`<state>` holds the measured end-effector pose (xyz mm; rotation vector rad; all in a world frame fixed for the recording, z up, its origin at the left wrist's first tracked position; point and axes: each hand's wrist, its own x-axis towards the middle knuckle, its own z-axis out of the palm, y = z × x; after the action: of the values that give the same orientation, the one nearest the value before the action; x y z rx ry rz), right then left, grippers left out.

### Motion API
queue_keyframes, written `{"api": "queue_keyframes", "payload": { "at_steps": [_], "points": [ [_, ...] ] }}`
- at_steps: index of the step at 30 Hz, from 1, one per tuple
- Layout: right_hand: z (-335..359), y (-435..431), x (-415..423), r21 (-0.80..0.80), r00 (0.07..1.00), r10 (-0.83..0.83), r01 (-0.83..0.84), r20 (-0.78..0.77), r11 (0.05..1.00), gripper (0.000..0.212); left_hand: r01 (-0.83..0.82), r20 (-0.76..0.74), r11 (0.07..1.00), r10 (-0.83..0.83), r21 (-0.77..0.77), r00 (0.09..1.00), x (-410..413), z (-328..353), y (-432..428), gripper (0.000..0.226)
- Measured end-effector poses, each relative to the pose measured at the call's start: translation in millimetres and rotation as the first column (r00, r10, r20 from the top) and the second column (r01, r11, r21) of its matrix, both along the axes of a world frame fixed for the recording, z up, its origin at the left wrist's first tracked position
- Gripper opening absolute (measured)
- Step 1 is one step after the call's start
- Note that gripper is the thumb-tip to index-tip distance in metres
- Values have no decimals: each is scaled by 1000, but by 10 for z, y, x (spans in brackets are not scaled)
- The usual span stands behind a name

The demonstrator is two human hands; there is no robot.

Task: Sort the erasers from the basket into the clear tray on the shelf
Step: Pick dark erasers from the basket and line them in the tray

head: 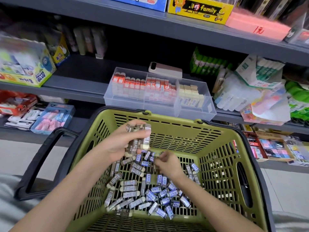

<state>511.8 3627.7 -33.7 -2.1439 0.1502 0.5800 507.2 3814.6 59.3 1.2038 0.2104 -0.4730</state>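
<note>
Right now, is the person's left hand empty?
No, the left hand grips a stack of brown-wrapped erasers above the green basket.

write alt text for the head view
The left hand holds a bunch of erasers above a green basket of more, while the right hand reaches into the pile. A partly filled clear tray sits on the shelf behind.

This is a stationery shop. Tiered grey shelves (75, 81) are packed with goods in retail display cartons: a Power Glue box (33, 76), green glue sticks (209, 64), a yellow "family" carton (199, 10) and a clear tray (158, 104) of sleeved erasers (133, 81). A pink card (257, 25) bears a handwritten price, and a green plastic shopping basket (175, 120) with black handles stands before the shelves.
</note>
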Motion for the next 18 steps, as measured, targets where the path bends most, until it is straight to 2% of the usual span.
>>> {"api": "queue_keyframes", "payload": {
  "at_steps": [2, 4, 6, 9, 11, 13, 15, 18],
  "points": [
    [320, 4, -6, 262, 998, -25, 38, -55, 964, 21, -71, 25, 995, 73, -70, 997, 14, 95, 99, 42],
    [661, 30, 28, 455, 997, -35, 60, -63, 889, 29, -147, 70, 978, 159, -147, 985, 56, 193, 205, 51],
    [989, 66, 105, 570, 998, -42, 64, -52, 819, 32, -217, 113, 954, 244, -207, 963, 120, 287, 324, 72],
    [1370, 211, 313, 691, 998, -69, 53, -4, 721, 40, -342, 157, 891, 400, -299, 903, 244, 401, 519, 71],
    [1513, 409, 510, 691, 994, -87, 21, 61, 723, 35, -447, 132, 809, 526, -383, 840, 344, 433, 644, 54],
    [1573, 664, 729, 619, 988, -109, 17, 111, 785, 32, -539, 98, 719, 634, -439, 767, 441, 433, 757, 28],
    [1582, 919, 942, 554, 982, -116, 15, 147, 833, 29, -592, 86, 671, 691, -446, 718, 524, 420, 849, 22],
    [1496, 1222, 1198, 399, 977, -61, -26, 203, 917, 22, -638, 92, 654, 724, -407, 683, 601, 353, 940, 15]
  ]
}}
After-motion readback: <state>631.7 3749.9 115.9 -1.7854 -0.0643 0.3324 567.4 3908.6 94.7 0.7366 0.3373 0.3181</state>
